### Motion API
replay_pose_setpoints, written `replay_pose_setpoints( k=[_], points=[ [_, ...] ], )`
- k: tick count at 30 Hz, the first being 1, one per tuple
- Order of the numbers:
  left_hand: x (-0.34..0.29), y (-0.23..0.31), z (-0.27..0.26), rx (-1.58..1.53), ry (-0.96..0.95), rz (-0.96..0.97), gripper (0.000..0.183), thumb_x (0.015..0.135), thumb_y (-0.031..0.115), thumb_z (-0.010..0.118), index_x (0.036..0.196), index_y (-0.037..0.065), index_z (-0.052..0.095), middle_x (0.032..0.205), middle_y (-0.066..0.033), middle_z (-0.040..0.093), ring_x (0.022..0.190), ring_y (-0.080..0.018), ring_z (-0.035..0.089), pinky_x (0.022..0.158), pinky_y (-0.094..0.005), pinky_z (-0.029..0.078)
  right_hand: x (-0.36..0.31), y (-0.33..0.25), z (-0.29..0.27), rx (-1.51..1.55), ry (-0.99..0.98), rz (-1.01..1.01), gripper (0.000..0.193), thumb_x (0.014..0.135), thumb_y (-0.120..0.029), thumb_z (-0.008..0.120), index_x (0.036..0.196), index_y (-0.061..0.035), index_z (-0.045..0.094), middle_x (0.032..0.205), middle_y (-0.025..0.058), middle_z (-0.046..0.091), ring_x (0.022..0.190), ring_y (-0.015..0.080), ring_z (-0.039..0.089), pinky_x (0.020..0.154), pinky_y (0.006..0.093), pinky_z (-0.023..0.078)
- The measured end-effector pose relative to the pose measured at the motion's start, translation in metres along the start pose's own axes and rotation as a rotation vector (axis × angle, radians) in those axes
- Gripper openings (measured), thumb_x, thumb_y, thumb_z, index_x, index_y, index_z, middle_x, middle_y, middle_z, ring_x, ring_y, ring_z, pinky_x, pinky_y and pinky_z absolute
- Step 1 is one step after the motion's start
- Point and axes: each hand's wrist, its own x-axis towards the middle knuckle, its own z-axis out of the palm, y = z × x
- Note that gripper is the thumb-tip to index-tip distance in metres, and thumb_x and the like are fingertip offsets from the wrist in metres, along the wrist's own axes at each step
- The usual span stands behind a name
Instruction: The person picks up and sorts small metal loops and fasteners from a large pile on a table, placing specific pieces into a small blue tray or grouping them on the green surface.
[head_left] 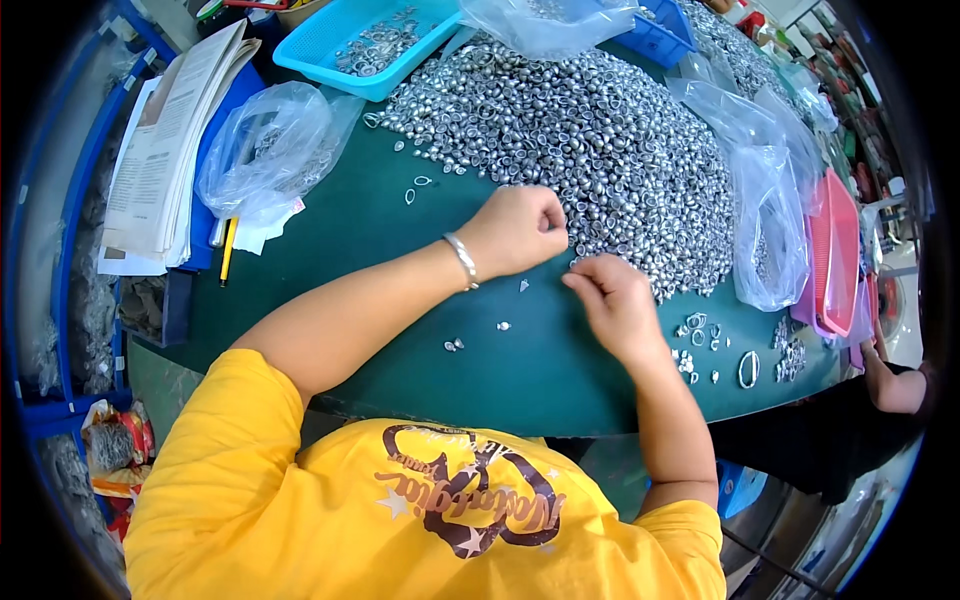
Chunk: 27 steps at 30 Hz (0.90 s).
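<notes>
A large heap of small silver-coloured metal pieces (640, 160), many rounded and hollow like little cups, spreads over the green tabletop (390, 300). At its near edge is my left hand (515, 230), its fingers curled in and closed; anything inside them is hidden. Just to the right, my right hand (618, 305) has thumb and forefinger drawn together at the heap's edge. What it pinches, if anything, is too small to make out. The two hands are close but apart. Below them lie a few loose metal bits (503, 326).
A turquoise basket (310, 65) of metal parts stands at the far left, beside a clear plastic bag (265, 140) and papers (165, 150). Sorted pieces and a ring (749, 369) lie right. Further right are another bag (765, 230), a pink basket (838, 255) and another person (890, 390).
</notes>
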Motion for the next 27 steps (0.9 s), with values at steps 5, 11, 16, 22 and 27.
replay_pose_setpoints(
  k=[5, 11, 16, 22, 27],
  points=[
    [-0.002, -0.012, 0.020, 0.414, 0.109, 0.300, 0.007, 0.074, 0.010, 0.062, 0.074, 0.004, 0.058, 0.073, -0.0110, 0.056, 0.071, -0.0289, 0.056, 0.064, -0.0370, 0.046, 0.012, -0.001, 0.012, -0.414, 0.143, -0.015, 0.011, 0.078, -0.015, 0.060, 0.087, -0.0084, 0.062, 0.070, 0.0088, 0.059, 0.061, 0.0286, 0.059, 0.052, 0.0366, 0.048],
    [-0.012, -0.006, 0.000, 0.016, 0.099, 0.073, 0.007, 0.079, 0.010, 0.058, 0.078, 0.003, 0.056, 0.075, -0.0097, 0.055, 0.070, -0.0256, 0.054, 0.058, -0.0346, 0.043, 0.023, 0.009, 0.006, -0.484, 0.085, -0.141, 0.011, 0.078, -0.013, 0.060, 0.087, -0.0072, 0.063, 0.069, 0.0093, 0.058, 0.059, 0.0275, 0.059, 0.052, 0.0356, 0.048],
    [-0.035, -0.012, -0.037, -1.146, -0.021, -0.525, 0.010, 0.083, 0.012, 0.049, 0.082, 0.003, 0.054, 0.075, -0.0098, 0.055, 0.057, -0.0107, 0.049, 0.040, -0.0189, 0.033, 0.013, 0.006, -0.021, 0.151, 0.104, 0.305, 0.009, 0.078, -0.005, 0.062, 0.083, 0.0018, 0.063, 0.065, 0.0063, 0.062, 0.058, 0.0086, 0.055, 0.053, 0.0227, 0.044],
    [-0.039, -0.015, -0.044, -1.429, -0.098, -0.503, 0.028, 0.087, 0.019, 0.044, 0.095, -0.004, 0.057, 0.098, -0.0236, 0.058, 0.079, -0.0234, 0.060, 0.062, -0.0265, 0.051, 0.023, 0.003, -0.003, -0.159, 0.143, -0.091, 0.008, 0.074, -0.008, 0.062, 0.082, -0.0061, 0.065, 0.075, 0.0115, 0.062, 0.067, 0.0290, 0.060, 0.060, 0.0360, 0.049],
    [-0.045, 0.006, -0.038, -1.689, -0.060, -0.561, 0.052, 0.091, 0.034, 0.039, 0.116, -0.012, 0.042, 0.121, -0.0284, 0.045, 0.114, -0.0374, 0.045, 0.096, -0.0420, 0.039, 0.029, 0.000, 0.009, -0.317, 0.073, -0.097, 0.007, 0.077, -0.011, 0.060, 0.082, -0.0067, 0.063, 0.072, 0.0112, 0.060, 0.064, 0.0292, 0.059, 0.059, 0.0366, 0.048]
  ],
)
